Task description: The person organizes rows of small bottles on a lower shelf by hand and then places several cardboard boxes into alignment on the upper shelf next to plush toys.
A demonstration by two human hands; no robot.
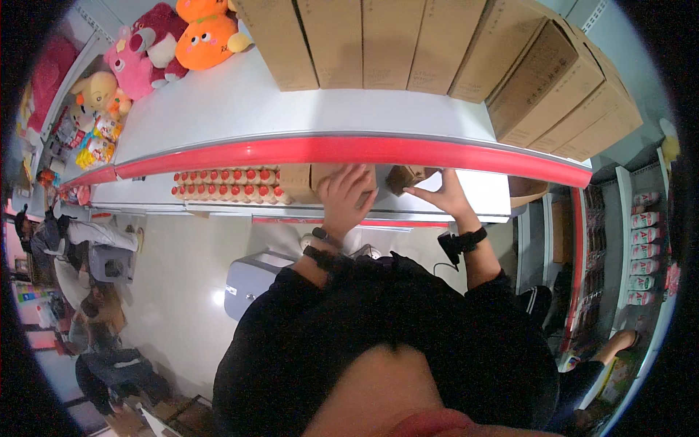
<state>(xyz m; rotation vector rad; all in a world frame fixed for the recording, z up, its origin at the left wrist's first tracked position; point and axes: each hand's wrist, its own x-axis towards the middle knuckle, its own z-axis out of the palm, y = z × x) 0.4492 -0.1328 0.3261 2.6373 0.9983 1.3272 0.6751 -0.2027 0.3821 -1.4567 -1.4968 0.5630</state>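
Observation:
My left hand (345, 198) lies with stretched fingers against the front of a brown cardboard box (371, 177) on the lower shelf. Another cardboard box (295, 182) stands just left of it. A small dark-brown carton (400, 178) is tilted beside it, and my right hand (450, 197) grips its right side, thumb toward me. The overhanging red shelf edge hides part of the right fingers and the carton's back. Rows of small bottles with red caps (233, 186) stand left of the boxes.
The red-edged upper shelf (349, 150) overhangs both hands. It carries several tall cardboard boxes (389, 51) and plush toys (207, 44). A grey bin (255, 280) stands on the floor. Cans (644, 247) fill a right-hand shelf; other people (102, 237) are at the left.

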